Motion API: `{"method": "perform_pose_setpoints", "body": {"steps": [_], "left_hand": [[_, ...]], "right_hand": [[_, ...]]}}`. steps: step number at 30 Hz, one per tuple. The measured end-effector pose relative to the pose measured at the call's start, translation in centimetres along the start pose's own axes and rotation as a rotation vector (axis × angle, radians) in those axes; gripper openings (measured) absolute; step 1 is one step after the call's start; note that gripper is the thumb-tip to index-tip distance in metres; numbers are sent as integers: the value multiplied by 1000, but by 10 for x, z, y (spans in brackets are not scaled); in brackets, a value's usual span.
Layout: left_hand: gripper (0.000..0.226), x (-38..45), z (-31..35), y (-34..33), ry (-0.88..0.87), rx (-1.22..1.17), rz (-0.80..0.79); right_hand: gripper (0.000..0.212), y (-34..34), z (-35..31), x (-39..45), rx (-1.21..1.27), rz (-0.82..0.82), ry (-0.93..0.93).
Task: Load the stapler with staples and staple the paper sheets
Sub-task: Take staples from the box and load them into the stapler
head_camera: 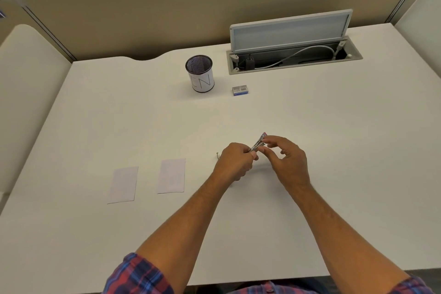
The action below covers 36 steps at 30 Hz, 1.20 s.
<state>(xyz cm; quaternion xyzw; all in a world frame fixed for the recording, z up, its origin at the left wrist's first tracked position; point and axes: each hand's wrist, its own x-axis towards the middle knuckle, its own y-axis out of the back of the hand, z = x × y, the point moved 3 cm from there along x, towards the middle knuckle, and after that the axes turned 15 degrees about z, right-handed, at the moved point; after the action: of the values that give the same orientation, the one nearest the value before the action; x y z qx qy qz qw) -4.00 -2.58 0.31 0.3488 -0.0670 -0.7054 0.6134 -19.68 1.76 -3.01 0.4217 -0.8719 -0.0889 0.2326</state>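
Sleeves [138,274] of red-and-blue plaid sat rolled at the nearest edge, one on each of two bare forearms that reached forward over the white, smooth surface [334,150]. The left hand [235,162] was curled into a loose fist, its fingers [253,154] clamped on the near end of one small metal stapler [258,143], which was held above the surface and angled up to the right. The right hand [286,160] came in from the other side, wrist bent, its thumb and forefinger pinching the stapler's far part while the remaining fingers [290,150] arched loosely apart. Whether the stapler's magazine stood open could not be told. Just left of the left hand, a small dark metal piece [217,154] lay on the surface; what it was could not be made out.

Two rectangular paper sheets [171,176] lay flat to the left, side by side with a gap between them, the second sheet [123,184] a little nearer.

Farther back stood one cylindrical mesh pen cup [200,73], black wire with a white label wrapped round its lower part. To its right lay one small blue-and-grey staple box [240,90], closed. Behind that, one cable tray [294,57] was sunk into the surface, its grey lid [290,30] raised, a pale cable [298,53] looped inside.
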Motion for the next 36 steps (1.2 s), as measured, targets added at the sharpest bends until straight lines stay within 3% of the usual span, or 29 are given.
{"method": "perform_pose_setpoints", "body": {"steps": [8,12,17,19,24,31,36], "left_hand": [[23,2,-2,3,5,-19,-46],[23,7,-4,7,19,-97,-156],[25,10,-2,11,8,-124,-312],[25,10,-1,11,3,-133,-331],[26,8,1,7,3,-149,-369],[28,7,3,5,-9,-191,-372],[29,6,2,3,-12,-207,-371]], "right_hand": [[23,0,5,-8,-44,51,16],[24,7,5,-9,-33,83,34],[42,18,8,3,251,75,-316],[40,17,11,7,373,20,-418],[31,17,12,10,516,-13,-509],[63,14,10,3,547,-130,-570],[58,11,5,2,594,-105,-601]]}}
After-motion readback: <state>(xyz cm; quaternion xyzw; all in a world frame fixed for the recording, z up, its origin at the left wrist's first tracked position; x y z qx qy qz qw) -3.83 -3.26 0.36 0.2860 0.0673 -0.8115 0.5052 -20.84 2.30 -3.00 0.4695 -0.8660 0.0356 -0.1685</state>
